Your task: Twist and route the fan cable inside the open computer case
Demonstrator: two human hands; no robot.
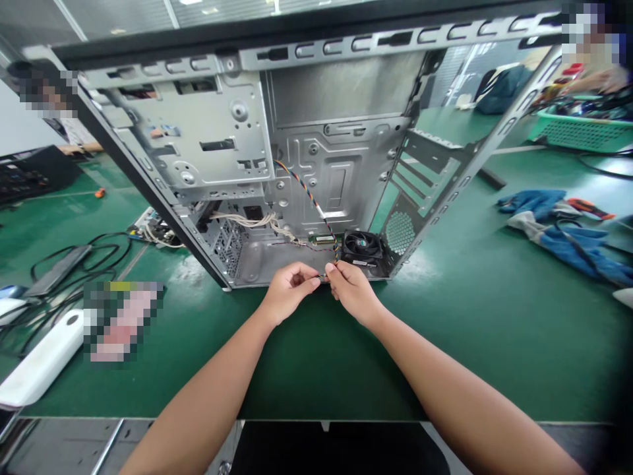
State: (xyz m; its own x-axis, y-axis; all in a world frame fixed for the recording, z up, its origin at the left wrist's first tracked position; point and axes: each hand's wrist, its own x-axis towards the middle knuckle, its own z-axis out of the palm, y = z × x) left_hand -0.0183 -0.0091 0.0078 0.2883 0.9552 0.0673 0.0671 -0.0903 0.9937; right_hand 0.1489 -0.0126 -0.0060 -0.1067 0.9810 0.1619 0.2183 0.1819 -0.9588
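An open computer case (341, 165) stands on the table in front of me, its metal inside facing me. A twisted multicoloured cable (306, 190) runs from behind the drive bay down to my hands. My right hand (349, 287) pinches this cable near its lower end. Close beside it, my left hand (294, 287) has thumb and fingertips pressed together on the cable's short end, at the case's front lower edge. The tip itself is mostly hidden by my fingers. Just behind my right hand, a black cooling fan (362, 245) sits on the case floor.
Pale wires (270, 224) and a green memory module (321, 239) lie inside the case. Black cables and a white power strip (44, 356) are at left. Blue gloves (573, 237) and a green basket (588, 128) are at right. Other people are partly visible behind.
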